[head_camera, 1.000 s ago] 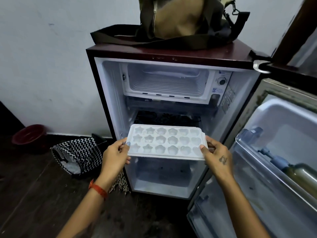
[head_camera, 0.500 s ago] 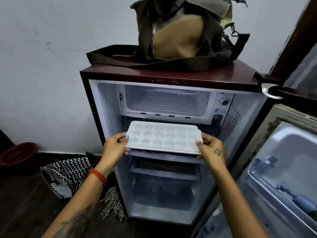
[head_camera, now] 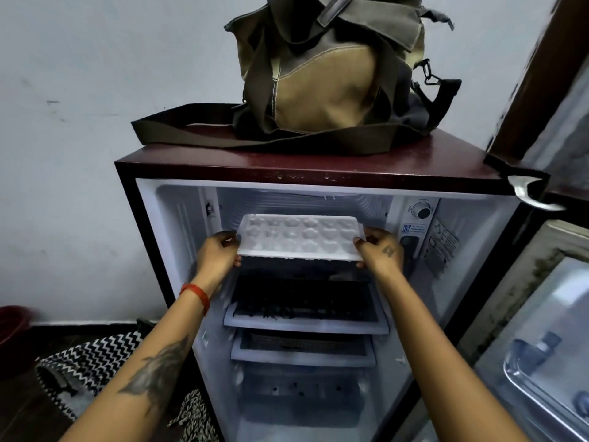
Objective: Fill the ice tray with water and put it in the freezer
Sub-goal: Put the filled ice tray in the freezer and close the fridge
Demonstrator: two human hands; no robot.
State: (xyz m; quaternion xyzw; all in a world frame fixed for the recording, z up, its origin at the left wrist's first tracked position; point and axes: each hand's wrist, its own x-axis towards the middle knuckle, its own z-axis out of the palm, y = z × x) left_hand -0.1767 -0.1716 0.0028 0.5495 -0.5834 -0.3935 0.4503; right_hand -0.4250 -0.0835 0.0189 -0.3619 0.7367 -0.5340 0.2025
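Observation:
The white ice tray (head_camera: 299, 238), with star and flower shaped cells, is held level at the mouth of the freezer compartment (head_camera: 306, 202) at the top of the open small fridge (head_camera: 287, 167). My left hand (head_camera: 218, 252) grips its left end and my right hand (head_camera: 379, 252) grips its right end. The tray's far edge reaches into the compartment opening; its near edge sticks out toward me. Whether there is water in the cells is hard to tell.
A canvas bag (head_camera: 331, 74) sits on the fridge top. The fridge door (head_camera: 541, 346) stands open at the right with bottles in its rack. Two shelves (head_camera: 306, 323) lie below the freezer. A zigzag-patterned basket (head_camera: 86, 368) and a red bowl (head_camera: 12, 327) are on the floor at left.
Both hands have lifted the tray from in front of the middle shelves up and forward to the freezer opening. The view has tilted upward.

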